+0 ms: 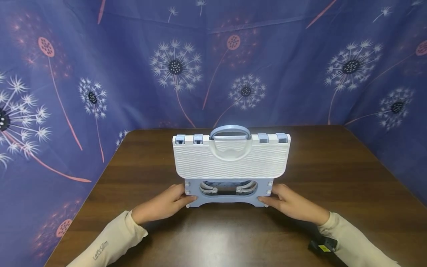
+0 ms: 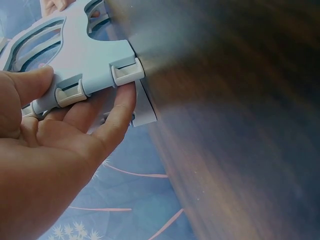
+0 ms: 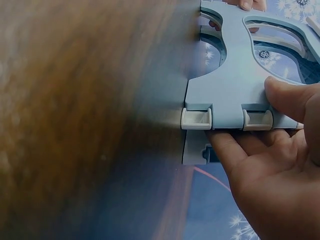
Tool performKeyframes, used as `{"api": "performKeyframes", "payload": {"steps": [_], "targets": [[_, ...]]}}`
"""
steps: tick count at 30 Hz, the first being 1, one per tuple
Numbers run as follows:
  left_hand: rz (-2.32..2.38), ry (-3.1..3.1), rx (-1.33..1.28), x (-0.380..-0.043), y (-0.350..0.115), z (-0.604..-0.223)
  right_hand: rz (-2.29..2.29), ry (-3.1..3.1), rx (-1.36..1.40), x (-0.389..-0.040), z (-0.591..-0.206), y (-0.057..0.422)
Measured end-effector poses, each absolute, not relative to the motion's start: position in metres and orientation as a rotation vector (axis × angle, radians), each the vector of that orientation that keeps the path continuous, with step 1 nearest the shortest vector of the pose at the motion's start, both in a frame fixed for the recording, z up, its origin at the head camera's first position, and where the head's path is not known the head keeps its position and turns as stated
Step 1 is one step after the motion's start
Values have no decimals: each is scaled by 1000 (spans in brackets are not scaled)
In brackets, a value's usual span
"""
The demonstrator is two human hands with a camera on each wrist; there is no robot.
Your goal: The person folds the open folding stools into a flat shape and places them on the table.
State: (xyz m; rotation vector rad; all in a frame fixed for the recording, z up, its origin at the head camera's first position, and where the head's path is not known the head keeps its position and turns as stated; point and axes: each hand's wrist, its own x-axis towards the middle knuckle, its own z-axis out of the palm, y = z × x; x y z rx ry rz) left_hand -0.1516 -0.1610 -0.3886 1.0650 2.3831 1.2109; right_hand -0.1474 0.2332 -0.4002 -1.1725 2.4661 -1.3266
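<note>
A folding step stool with a white, woven-textured top and light blue legs stands on the table in the middle of the head view. One half of the top hangs tilted down over the front leg panel, and a blue carry handle arches above. My left hand grips the left side of the legs, thumb on the front face, fingers behind the hinged edge. On the opposite side my right hand holds the legs the same way. Both wrist views show white hinge pieces beside the fingers.
The brown wooden table spreads around the stool on every side. A blue curtain with a dandelion print hangs behind and beside it. A small black device is at the right sleeve.
</note>
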Motion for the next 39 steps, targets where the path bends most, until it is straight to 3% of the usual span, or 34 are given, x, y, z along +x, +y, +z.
{"api": "performKeyframes", "payload": {"steps": [39], "targets": [[1202, 2415, 1098, -152, -161, -387, -1329, 2488, -1163, -145, -402, 232]]}}
